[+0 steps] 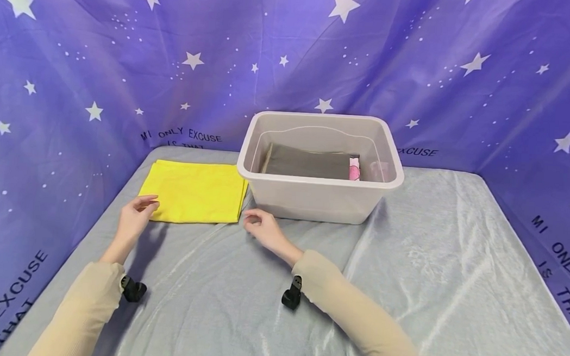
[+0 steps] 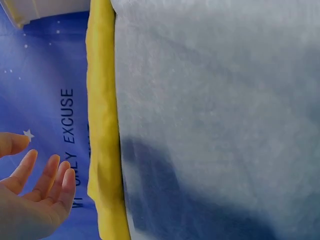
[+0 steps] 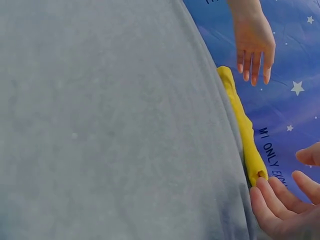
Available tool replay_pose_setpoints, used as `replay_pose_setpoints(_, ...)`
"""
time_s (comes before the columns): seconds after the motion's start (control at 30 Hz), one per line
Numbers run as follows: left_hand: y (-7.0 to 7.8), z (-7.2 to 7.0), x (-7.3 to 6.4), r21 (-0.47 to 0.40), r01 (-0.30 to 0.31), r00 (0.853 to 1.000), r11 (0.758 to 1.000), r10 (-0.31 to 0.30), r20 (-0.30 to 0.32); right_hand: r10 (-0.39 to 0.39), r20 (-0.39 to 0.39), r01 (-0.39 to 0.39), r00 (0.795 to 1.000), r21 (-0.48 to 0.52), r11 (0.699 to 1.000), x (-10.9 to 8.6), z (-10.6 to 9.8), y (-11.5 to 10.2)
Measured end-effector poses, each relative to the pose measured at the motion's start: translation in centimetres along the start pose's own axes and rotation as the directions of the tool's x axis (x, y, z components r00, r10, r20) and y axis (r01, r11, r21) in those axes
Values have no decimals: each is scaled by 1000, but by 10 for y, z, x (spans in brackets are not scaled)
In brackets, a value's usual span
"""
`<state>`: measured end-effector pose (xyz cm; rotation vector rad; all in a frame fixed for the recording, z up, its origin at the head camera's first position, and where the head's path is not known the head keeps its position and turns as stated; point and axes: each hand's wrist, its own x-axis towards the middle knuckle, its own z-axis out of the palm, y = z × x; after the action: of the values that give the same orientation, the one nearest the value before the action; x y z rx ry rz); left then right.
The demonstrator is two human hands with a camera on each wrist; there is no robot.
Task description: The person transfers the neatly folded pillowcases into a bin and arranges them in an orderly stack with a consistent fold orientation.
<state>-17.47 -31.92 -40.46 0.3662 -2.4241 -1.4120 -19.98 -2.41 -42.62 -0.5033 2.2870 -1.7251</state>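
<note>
A folded yellow cloth [image 1: 193, 191] lies flat on the left part of the table, its right edge close by the plastic bin. My left hand [image 1: 132, 223] hovers at the cloth's lower left corner; in the left wrist view its fingers [image 2: 47, 180] are spread and loosely bent, with thumb and fingertips apart and nothing between them. Beside the cloth's lower right corner is my right hand [image 1: 266, 232], fingers relaxed. The right wrist view has its fingertips [image 3: 260, 195] right at the end of the cloth's folded edge [image 3: 245, 130], gripping nothing.
A light grey plastic bin [image 1: 320, 202] stands at the back middle. Inside it are a dark grey folded item [image 1: 307, 163] and a small pink-and-white item [image 1: 354, 169]. Grey fabric [image 1: 436, 274] covers the table. Purple star-printed curtains [image 1: 273, 52] hang behind and at both sides.
</note>
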Motion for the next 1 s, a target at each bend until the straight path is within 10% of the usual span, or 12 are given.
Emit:
replay_pose_setpoints(0.5, -10, -3, 21, 111, 97, 995, 989, -92, -47, 36, -47, -33, 998, 73, 997, 20, 14, 1)
replay_pose_setpoints(1.0, -19, -13, 33, 149, 82, 994, 985, -91, 58, 109, -41, -108, 993, 37, 994, 38, 22, 1)
